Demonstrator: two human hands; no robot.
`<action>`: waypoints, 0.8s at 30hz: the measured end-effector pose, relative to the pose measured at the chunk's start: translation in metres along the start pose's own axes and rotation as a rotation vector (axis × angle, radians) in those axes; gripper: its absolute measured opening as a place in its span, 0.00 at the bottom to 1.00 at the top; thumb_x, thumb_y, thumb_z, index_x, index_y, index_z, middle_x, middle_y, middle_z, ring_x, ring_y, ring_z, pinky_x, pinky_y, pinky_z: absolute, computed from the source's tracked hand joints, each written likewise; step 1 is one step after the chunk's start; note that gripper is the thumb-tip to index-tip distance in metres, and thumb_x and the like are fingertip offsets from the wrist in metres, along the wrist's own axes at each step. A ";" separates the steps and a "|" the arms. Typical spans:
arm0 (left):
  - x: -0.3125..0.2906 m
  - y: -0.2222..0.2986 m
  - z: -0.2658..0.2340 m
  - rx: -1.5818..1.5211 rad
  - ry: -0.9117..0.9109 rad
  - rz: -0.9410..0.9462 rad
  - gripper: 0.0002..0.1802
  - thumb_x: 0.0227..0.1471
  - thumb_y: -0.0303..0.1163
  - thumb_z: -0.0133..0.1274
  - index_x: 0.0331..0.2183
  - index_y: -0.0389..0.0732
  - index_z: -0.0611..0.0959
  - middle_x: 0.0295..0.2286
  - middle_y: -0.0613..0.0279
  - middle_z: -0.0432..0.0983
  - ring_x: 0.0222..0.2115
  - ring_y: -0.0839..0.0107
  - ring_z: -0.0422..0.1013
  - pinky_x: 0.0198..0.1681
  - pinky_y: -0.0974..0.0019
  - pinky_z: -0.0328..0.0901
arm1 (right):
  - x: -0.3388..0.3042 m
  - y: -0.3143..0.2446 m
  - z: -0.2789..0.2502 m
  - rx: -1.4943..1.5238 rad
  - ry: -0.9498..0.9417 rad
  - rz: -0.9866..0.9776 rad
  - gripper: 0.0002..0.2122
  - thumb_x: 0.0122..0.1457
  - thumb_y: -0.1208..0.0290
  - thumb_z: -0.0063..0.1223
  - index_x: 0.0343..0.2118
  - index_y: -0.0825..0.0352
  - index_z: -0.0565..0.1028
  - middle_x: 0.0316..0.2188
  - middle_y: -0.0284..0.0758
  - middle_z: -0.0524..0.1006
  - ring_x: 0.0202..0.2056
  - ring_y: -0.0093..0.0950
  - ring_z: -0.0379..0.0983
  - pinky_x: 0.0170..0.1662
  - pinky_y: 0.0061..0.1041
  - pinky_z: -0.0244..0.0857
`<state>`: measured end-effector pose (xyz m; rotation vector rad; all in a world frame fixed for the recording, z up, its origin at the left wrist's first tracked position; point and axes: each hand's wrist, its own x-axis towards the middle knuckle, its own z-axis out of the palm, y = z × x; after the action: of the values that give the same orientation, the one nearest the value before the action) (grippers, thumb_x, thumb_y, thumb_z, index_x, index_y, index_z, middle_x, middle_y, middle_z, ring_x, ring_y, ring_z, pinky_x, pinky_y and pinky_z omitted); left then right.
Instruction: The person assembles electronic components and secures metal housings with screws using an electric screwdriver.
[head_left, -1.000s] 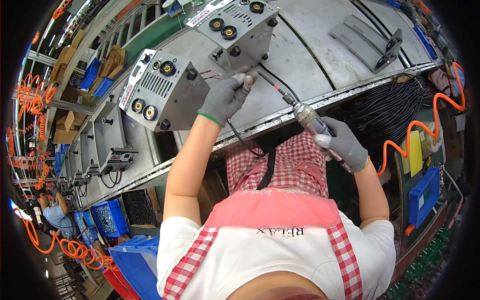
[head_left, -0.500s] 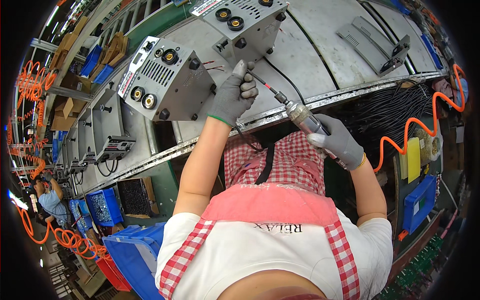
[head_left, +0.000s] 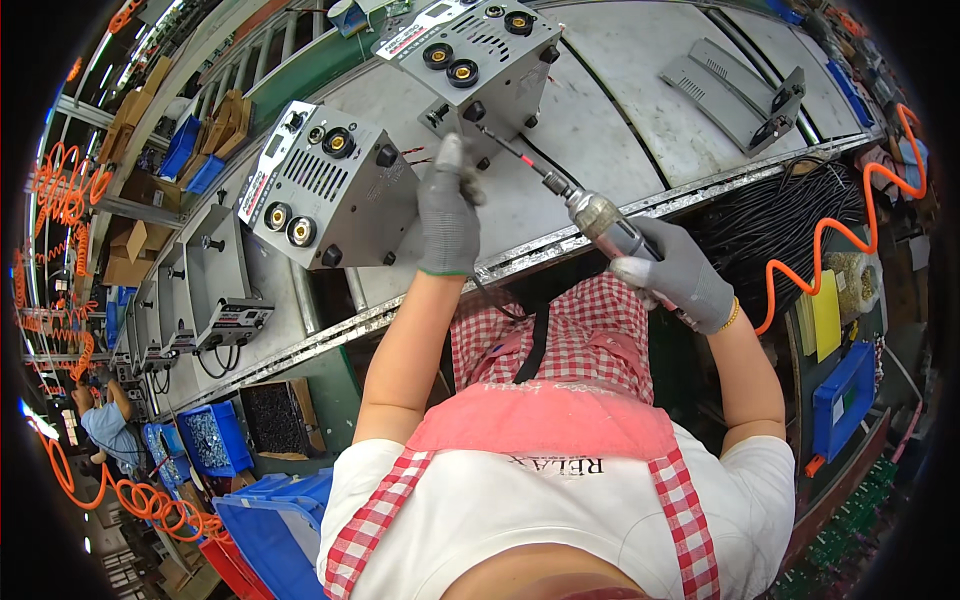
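My right hand (head_left: 680, 275), in a grey glove, grips a pneumatic screwdriver (head_left: 603, 222). Its long bit, with a red band, points up and left, its tip close to the lower corner of a grey metal machine (head_left: 505, 105) with round black sockets. Just left of the bit, my left hand (head_left: 448, 215), also gloved, is raised with its fingers curled; they are partly blurred, and whatever they hold is hidden. A second similar machine (head_left: 345, 180), with vents and black rubber feet, sits directly left of that hand.
A bent grey metal cover (head_left: 735, 95) lies at the far right of the bench. Black cables (head_left: 760, 220) are bundled below it, beside a coiled orange air hose (head_left: 825, 250). Blue bins (head_left: 215, 440) of small parts stand at left; more casings (head_left: 215, 260) line the bench.
My left hand has shifted slightly left and down, away from the bit, its fingers now turned upward. The bit tip has moved left towards the farther machine, with my right hand still on the screwdriver.
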<state>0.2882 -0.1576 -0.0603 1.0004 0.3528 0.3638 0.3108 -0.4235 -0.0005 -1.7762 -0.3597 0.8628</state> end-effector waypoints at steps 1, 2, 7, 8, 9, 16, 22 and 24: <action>0.004 0.001 0.000 0.128 0.075 0.192 0.21 0.58 0.47 0.46 0.40 0.39 0.76 0.21 0.72 0.62 0.21 0.81 0.56 0.24 0.76 0.54 | 0.000 -0.004 -0.002 -0.006 0.020 -0.012 0.25 0.44 0.56 0.64 0.41 0.69 0.73 0.24 0.28 0.72 0.21 0.14 0.65 0.24 0.15 0.61; 0.009 0.003 0.006 0.127 0.062 0.187 0.21 0.58 0.47 0.46 0.40 0.39 0.76 0.21 0.72 0.62 0.21 0.81 0.56 0.24 0.76 0.54 | -0.001 -0.007 -0.004 -0.002 0.034 -0.011 0.25 0.44 0.56 0.64 0.41 0.69 0.73 0.24 0.28 0.72 0.21 0.14 0.65 0.24 0.15 0.61; 0.067 0.002 0.014 0.275 0.139 0.581 0.22 0.59 0.50 0.42 0.36 0.40 0.76 0.24 0.73 0.64 0.23 0.84 0.57 0.25 0.76 0.54 | 0.003 -0.023 -0.002 -0.054 0.061 0.006 0.24 0.44 0.55 0.64 0.39 0.69 0.73 0.22 0.28 0.72 0.19 0.14 0.65 0.23 0.15 0.60; 0.079 0.001 0.014 0.259 0.121 0.577 0.22 0.59 0.50 0.42 0.36 0.40 0.76 0.25 0.73 0.66 0.23 0.84 0.58 0.25 0.76 0.54 | 0.003 -0.026 -0.003 -0.075 0.077 0.020 0.24 0.45 0.55 0.63 0.39 0.68 0.73 0.21 0.28 0.72 0.19 0.14 0.65 0.23 0.15 0.60; 0.089 0.000 0.012 0.268 0.075 0.604 0.23 0.61 0.48 0.39 0.38 0.37 0.76 0.30 0.68 0.71 0.28 0.82 0.65 0.30 0.75 0.61 | 0.004 -0.027 -0.003 -0.076 0.087 0.017 0.24 0.45 0.55 0.63 0.39 0.68 0.73 0.21 0.28 0.72 0.19 0.14 0.65 0.23 0.15 0.60; 0.145 -0.038 -0.021 0.510 0.074 0.878 0.25 0.62 0.43 0.32 0.50 0.33 0.70 0.45 0.59 0.70 0.44 0.74 0.68 0.48 0.69 0.64 | 0.007 -0.033 0.003 -0.117 0.063 0.032 0.23 0.45 0.54 0.64 0.38 0.68 0.74 0.20 0.28 0.71 0.19 0.14 0.65 0.22 0.15 0.59; 0.086 0.006 0.031 0.030 -0.208 0.418 0.24 0.62 0.42 0.32 0.48 0.34 0.71 0.44 0.58 0.70 0.43 0.73 0.68 0.47 0.69 0.65 | 0.005 -0.034 0.001 -0.142 0.115 0.016 0.24 0.46 0.54 0.63 0.37 0.69 0.73 0.19 0.28 0.71 0.18 0.14 0.65 0.21 0.14 0.59; 0.077 0.008 0.039 -0.022 -0.249 0.428 0.24 0.62 0.43 0.33 0.48 0.34 0.71 0.43 0.59 0.70 0.43 0.73 0.69 0.46 0.69 0.65 | 0.005 -0.035 0.000 -0.139 0.117 0.029 0.24 0.46 0.54 0.63 0.37 0.69 0.73 0.19 0.28 0.71 0.17 0.14 0.65 0.20 0.14 0.59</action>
<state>0.3723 -0.1479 -0.0433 1.0845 -0.0949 0.6197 0.3199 -0.4070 0.0293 -1.9551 -0.3248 0.7655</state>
